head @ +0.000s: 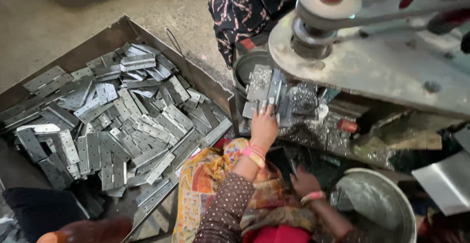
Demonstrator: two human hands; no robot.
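Note:
My left hand (pixel 264 125), with pink bangles at the wrist, reaches forward onto a small stack of grey perforated metal plates (pixel 260 84) lying on the machine's bed. Its fingers close over the near end of the plates. My right hand (pixel 302 182), also with a pink bangle, is lower down in a dark gap beside a round steel bowl (pixel 391 223). Its fingers point down into shadow, and whether it holds anything is hidden. Small shiny metal bits (pixel 303 98) lie heaped just right of the plates.
A large metal tray (pixel 110 35) on the left holds several flat hinge plates (pixel 122 125). A grey machine arm with a belt wheel (pixel 323 8) overhangs at top right. Another person's dark patterned garment (pixel 247 8) is beyond a round tub (pixel 241 69).

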